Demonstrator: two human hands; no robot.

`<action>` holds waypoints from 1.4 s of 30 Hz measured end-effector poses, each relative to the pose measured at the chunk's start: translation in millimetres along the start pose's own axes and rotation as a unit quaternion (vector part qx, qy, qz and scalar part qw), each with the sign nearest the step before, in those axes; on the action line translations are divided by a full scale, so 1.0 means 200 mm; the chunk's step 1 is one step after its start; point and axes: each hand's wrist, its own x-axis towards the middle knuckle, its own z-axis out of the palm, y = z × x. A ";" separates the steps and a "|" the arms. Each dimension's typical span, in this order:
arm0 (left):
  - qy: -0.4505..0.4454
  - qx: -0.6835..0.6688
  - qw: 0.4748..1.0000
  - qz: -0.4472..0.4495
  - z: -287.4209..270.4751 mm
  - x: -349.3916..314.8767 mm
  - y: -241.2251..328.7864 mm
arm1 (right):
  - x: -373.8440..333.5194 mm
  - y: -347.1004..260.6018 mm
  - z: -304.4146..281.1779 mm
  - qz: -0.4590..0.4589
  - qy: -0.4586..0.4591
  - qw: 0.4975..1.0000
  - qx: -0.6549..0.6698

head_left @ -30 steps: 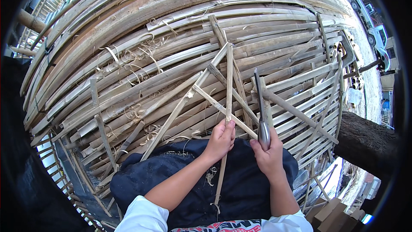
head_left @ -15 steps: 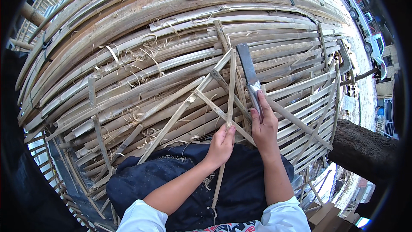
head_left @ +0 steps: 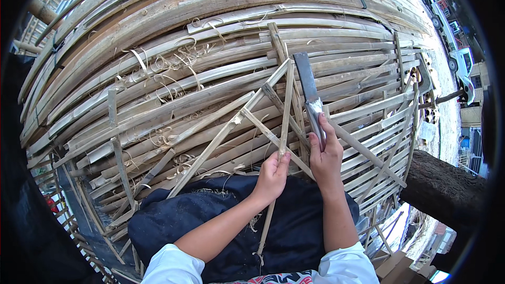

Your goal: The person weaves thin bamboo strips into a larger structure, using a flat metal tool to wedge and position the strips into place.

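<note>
My left hand [head_left: 273, 176] is closed round a long narrow bamboo strip [head_left: 286, 113], pinching it between thumb and fingers. The strip's upper end rests near the tip of a propped wooden frame [head_left: 211, 148], and its lower end hangs down over the dark cloth [head_left: 200, 226] on my lap. In my right hand [head_left: 326, 160] is a knife [head_left: 306, 81] with a straight, squared-off dark blade pointing up and away. My fingers wrap its pale metal handle. The blade stands just right of the strip, with a small gap between them.
A broad stack of split bamboo slats [head_left: 221, 5] fills the space ahead, with curled shavings [head_left: 171, 68] scattered over it. Slatted bamboo [head_left: 368, 142] and a thick dark trunk [head_left: 444, 181] lie to the right. Beyond are cardboard boxes [head_left: 394, 268] and a white truck [head_left: 463, 68].
The view has shifted slightly, so the bamboo stack and frame sit a little differently. Both hands keep their grips, and the strip and knife stay nearly in place.
</note>
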 end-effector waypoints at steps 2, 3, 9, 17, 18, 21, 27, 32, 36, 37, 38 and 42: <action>0.022 -0.011 1.000 -0.016 0.00 -0.01 0.01 | 0.00 -0.02 0.00 -0.003 -0.006 1.000 -0.008; 0.021 -0.011 1.000 -0.015 0.01 0.00 0.01 | 0.01 -0.02 -0.01 -0.005 -0.008 1.000 -0.019; 0.032 0.043 0.998 0.022 0.00 0.02 -0.04 | 0.00 -0.01 -0.01 0.023 -0.032 0.999 -0.020; 0.060 0.084 0.994 0.016 0.01 0.01 0.00 | -0.04 0.00 0.00 0.058 -0.030 0.998 0.004; 0.062 0.084 0.994 0.016 0.00 0.01 -0.01 | -0.05 0.00 0.01 0.053 -0.002 0.998 0.035; 0.060 0.079 0.995 0.032 -0.01 0.02 -0.05 | 0.01 -0.03 -0.04 0.004 -0.044 0.998 -0.047; 0.035 0.052 0.997 0.035 0.00 0.03 -0.07 | -0.02 -0.01 -0.02 0.030 -0.022 0.999 -0.012; 0.035 0.052 0.997 0.033 0.01 0.02 -0.06 | -0.05 0.00 -0.02 0.007 0.035 0.998 0.054; 0.026 0.043 0.998 0.036 -0.01 0.03 -0.06 | -0.01 -0.04 -0.02 0.035 -0.066 0.995 -0.068; 0.030 0.049 0.998 0.033 -0.01 0.03 -0.07 | -0.03 -0.03 0.00 0.022 -0.018 0.999 -0.019; 0.033 0.055 0.997 0.030 0.00 0.03 -0.07 | -0.04 -0.02 0.01 0.008 0.030 0.999 0.030; 0.022 0.034 0.999 0.024 -0.02 0.03 -0.06 | 0.01 -0.05 0.00 0.049 -0.042 0.997 -0.035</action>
